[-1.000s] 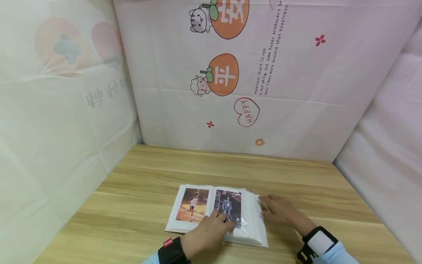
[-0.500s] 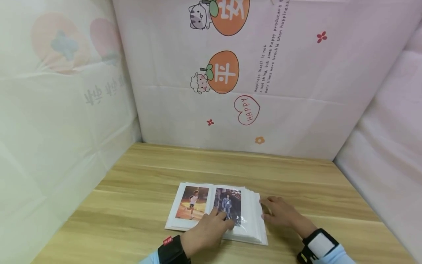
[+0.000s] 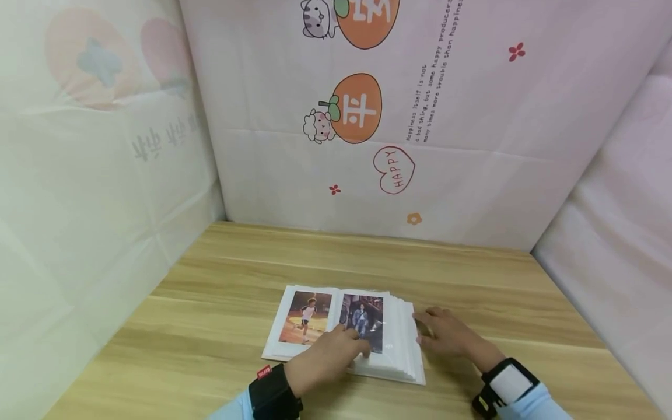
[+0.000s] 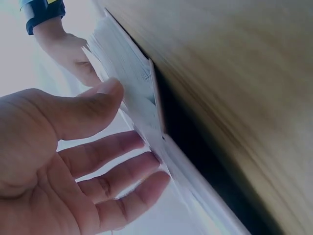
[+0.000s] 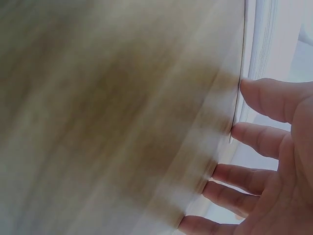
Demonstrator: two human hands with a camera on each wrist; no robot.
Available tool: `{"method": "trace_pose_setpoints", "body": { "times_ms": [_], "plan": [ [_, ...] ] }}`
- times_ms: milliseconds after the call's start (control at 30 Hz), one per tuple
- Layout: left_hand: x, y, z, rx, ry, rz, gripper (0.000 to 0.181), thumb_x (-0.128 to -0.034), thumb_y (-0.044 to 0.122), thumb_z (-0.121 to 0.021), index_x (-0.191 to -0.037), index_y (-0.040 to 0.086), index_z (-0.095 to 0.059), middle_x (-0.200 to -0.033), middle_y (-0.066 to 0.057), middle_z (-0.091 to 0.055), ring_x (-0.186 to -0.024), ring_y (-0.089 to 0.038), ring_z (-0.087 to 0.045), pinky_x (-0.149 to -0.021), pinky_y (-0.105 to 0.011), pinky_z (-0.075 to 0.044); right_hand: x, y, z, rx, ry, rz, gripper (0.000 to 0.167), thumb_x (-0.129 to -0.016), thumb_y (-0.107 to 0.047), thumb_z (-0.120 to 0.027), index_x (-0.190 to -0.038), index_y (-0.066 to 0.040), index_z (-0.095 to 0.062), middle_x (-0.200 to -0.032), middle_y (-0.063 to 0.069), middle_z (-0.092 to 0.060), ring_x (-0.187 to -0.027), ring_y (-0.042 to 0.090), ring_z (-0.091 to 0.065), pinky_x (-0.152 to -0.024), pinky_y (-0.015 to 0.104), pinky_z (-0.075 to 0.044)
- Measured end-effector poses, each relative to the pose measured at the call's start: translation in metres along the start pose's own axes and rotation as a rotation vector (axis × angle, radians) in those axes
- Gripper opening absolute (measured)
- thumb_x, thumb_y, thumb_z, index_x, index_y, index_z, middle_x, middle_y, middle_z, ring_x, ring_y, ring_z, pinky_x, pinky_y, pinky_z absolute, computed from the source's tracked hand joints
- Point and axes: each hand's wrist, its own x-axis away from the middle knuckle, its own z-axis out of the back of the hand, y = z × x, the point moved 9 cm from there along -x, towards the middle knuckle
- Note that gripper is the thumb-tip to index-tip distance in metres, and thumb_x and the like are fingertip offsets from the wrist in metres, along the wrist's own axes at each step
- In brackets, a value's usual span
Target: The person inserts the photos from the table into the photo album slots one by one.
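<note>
A white photo album (image 3: pixel 399 335) lies spread on the wooden table. Its left page shows a photo of a running figure (image 3: pixel 306 315); the right page has a darker photo of a standing figure (image 3: pixel 363 312). My left hand (image 3: pixel 326 357) rests over the lower middle of the pages, partly covering both photos. In the left wrist view its loosely extended fingers (image 4: pixel 122 178) touch the pages near the spine, holding nothing. Beside the album's right edge is my right hand (image 3: pixel 452 335). Its spread fingertips (image 5: pixel 254 134) touch the tabletop along the cover's edge, with the thumb against the album.
The wood-grain table (image 3: pixel 210 326) extends around the album. White printed cloth (image 3: pixel 273 175) stands behind it, with further cloth walls at the left (image 3: pixel 105 233) and right (image 3: pixel 619 216). Both wrists wear black straps, and blue sleeves reach in from the front.
The head view has tilted down slightly, so everything sits higher in it. My left hand has drawn back a little toward the lower left across the page. The right hand stays by the album's edge.
</note>
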Motion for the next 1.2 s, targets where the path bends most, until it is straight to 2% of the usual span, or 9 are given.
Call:
{"method": "trace_pose_setpoints", "body": {
  "times_ms": [167, 467, 567, 700, 800, 900, 1067, 1200],
  "plan": [
    [0.000, -0.001, 0.002, 0.006, 0.033, -0.041, 0.027, -0.0735, 0.013, -0.075, -0.097, 0.023, -0.068, -0.097, 0.006, -0.062, -0.083, -0.007, -0.053, -0.074, -0.019, -0.040, -0.001, 0.002, 0.000, -0.011, -0.005, -0.004, 0.052, -0.087, -0.027, -0.065, -0.127, 0.002, -0.052, -0.121, 0.031, -0.047, -0.109, 0.050, -0.043, -0.086, 0.061, -0.036],
    [0.004, -0.005, 0.000, 0.055, 0.037, -0.020, 0.025, -0.0766, 0.016, -0.073, -0.099, 0.024, -0.068, -0.101, 0.005, -0.060, -0.091, -0.012, -0.052, -0.078, -0.023, -0.042, -0.001, 0.001, 0.000, -0.027, -0.018, 0.004, 0.051, -0.087, -0.027, -0.064, -0.127, 0.003, -0.052, -0.121, 0.031, -0.047, -0.112, 0.049, -0.042, -0.089, 0.062, -0.033],
    [0.007, -0.006, 0.000, 0.091, 0.036, -0.020, 0.025, -0.0787, 0.018, -0.072, -0.103, 0.023, -0.067, -0.107, 0.001, -0.058, -0.099, -0.015, -0.052, -0.084, -0.025, -0.042, 0.000, 0.001, 0.000, -0.029, -0.016, 0.003, 0.051, -0.087, -0.027, -0.064, -0.127, 0.003, -0.053, -0.120, 0.031, -0.047, -0.111, 0.049, -0.043, -0.087, 0.062, -0.034],
    [0.013, -0.013, 0.007, 0.153, 0.072, 0.002, 0.027, -0.0820, 0.020, -0.069, -0.109, 0.020, -0.065, -0.118, -0.006, -0.054, -0.108, -0.019, -0.050, -0.087, -0.031, -0.043, 0.000, 0.002, 0.000, -0.030, -0.005, 0.001, 0.051, -0.087, -0.028, -0.064, -0.127, 0.002, -0.053, -0.120, 0.030, -0.048, -0.109, 0.049, -0.043, -0.086, 0.061, -0.036],
    [0.020, -0.027, 0.014, 0.161, 0.108, 0.059, 0.029, -0.0831, 0.022, -0.068, -0.112, 0.018, -0.062, -0.123, -0.011, -0.052, -0.111, -0.024, -0.050, -0.088, -0.037, -0.044, 0.000, 0.003, -0.001, -0.029, 0.004, 0.004, 0.051, -0.087, -0.028, -0.064, -0.126, 0.001, -0.053, -0.119, 0.029, -0.049, -0.108, 0.048, -0.044, -0.085, 0.060, -0.037],
    [0.028, -0.050, 0.022, 0.151, 0.132, 0.146, 0.034, -0.0827, 0.022, -0.067, -0.114, 0.013, -0.060, -0.122, -0.013, -0.052, -0.109, -0.029, -0.050, -0.086, -0.042, -0.045, 0.000, 0.002, -0.001, -0.031, 0.009, 0.006, 0.051, -0.087, -0.028, -0.064, -0.126, 0.001, -0.053, -0.118, 0.028, -0.049, -0.107, 0.048, -0.045, -0.084, 0.059, -0.038],
    [0.041, -0.091, 0.030, 0.219, 0.129, 0.249, 0.039, -0.0809, 0.014, -0.068, -0.116, 0.002, -0.058, -0.115, -0.016, -0.054, -0.102, -0.031, -0.052, -0.082, -0.045, -0.045, 0.000, 0.001, 0.000, -0.037, 0.011, -0.003, 0.051, -0.087, -0.028, -0.064, -0.127, 0.001, -0.053, -0.119, 0.028, -0.048, -0.107, 0.048, -0.044, -0.084, 0.059, -0.038],
    [0.043, -0.122, 0.031, 0.283, 0.115, 0.293, 0.035, -0.0801, 0.008, -0.067, -0.113, -0.001, -0.058, -0.107, -0.015, -0.057, -0.094, -0.027, -0.054, -0.077, -0.042, -0.046, 0.001, 0.001, 0.001, -0.046, -0.001, -0.021, 0.052, -0.087, -0.029, -0.064, -0.128, 0.000, -0.053, -0.120, 0.028, -0.048, -0.108, 0.047, -0.043, -0.084, 0.059, -0.038]
  ]
}}
